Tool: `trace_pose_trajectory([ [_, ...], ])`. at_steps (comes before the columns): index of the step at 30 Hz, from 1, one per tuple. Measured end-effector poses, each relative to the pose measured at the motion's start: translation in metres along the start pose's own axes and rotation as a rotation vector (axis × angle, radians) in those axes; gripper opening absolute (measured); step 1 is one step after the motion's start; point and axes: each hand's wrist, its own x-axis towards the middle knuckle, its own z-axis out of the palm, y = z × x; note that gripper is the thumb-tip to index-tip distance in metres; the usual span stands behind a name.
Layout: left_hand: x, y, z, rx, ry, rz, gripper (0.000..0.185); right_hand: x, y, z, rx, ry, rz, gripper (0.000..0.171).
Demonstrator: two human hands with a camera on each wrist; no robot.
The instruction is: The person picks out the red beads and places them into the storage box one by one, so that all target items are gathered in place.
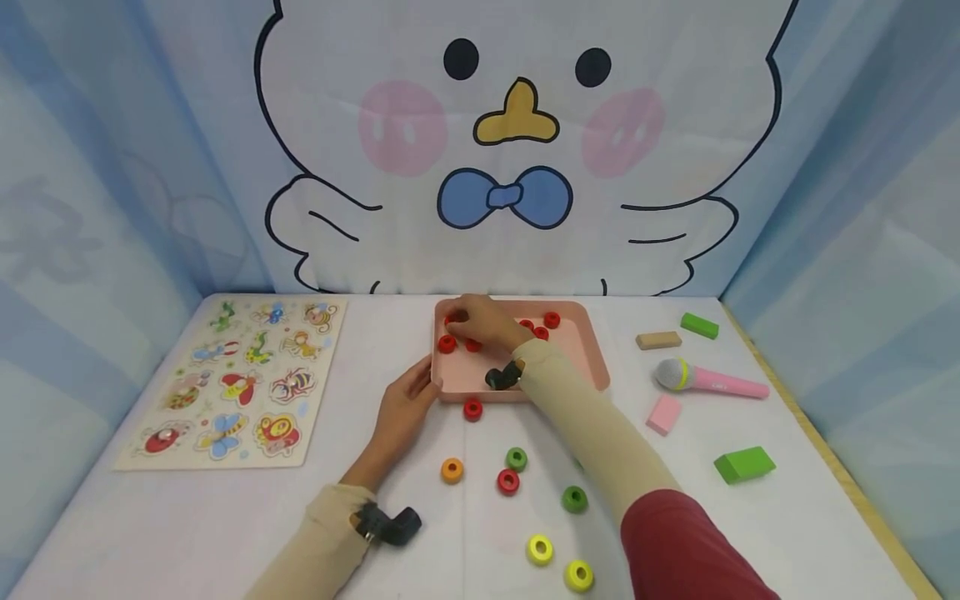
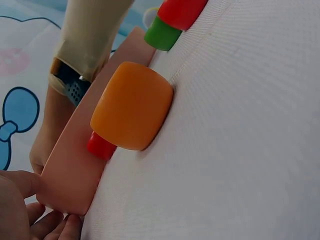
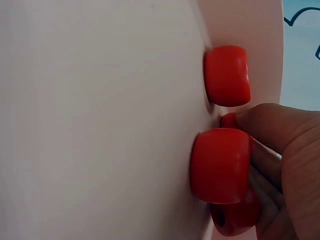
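Tray, long axis left-right, level.

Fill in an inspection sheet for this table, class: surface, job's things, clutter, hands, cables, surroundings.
Surface: white table, cloth-covered.
Job's things: pink tray holding red rings; one red ring just outside it; orange ring, green ring and yellow ring loose in front.
Clutter: insect puzzle, toy microphone, blocks.
Hands: left hand steadies the tray's edge; right hand grips a red ring in the tray.
Cables: nothing seen.
Surroundings: blue cartoon-bird curtain.
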Motion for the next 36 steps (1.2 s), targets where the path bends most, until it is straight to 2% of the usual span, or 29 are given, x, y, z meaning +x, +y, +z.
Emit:
trace_pose_trajectory([
  [10, -0.001, 0.002, 0.003, -0.040, -0.009, 0.005, 0.052, -0.005, 0.001, -0.004, -0.013, 0.027, -0.029, 0.037],
  [19, -0.001, 0.003, 0.002, -0.011, -0.006, -0.019, 0.052, -0.027, -0.017, -0.028, 0.144, 0.102, -0.057, 0.032],
  [24, -0.001, 0.003, 0.001, 0.000, -0.011, -0.026, 0.052, -0.058, -0.025, -0.039, 0.171, 0.099, -0.120, 0.033],
  [28, -0.001, 0.004, 0.001, -0.010, -0.015, -0.027, 0.052, -0.092, -0.023, -0.038, 0.166, 0.092, -0.197, 0.031],
  [32, 0.000, 0.004, 0.002, 0.004, -0.011, -0.033, 0.053, -0.128, -0.017, -0.027, 0.203, 0.049, -0.290, 0.028],
  [36, 0.000, 0.004, 0.001, 0.026, -0.013, -0.035, 0.053, -0.159, -0.011, -0.008, 0.299, -0.053, -0.340, 0.026],
])
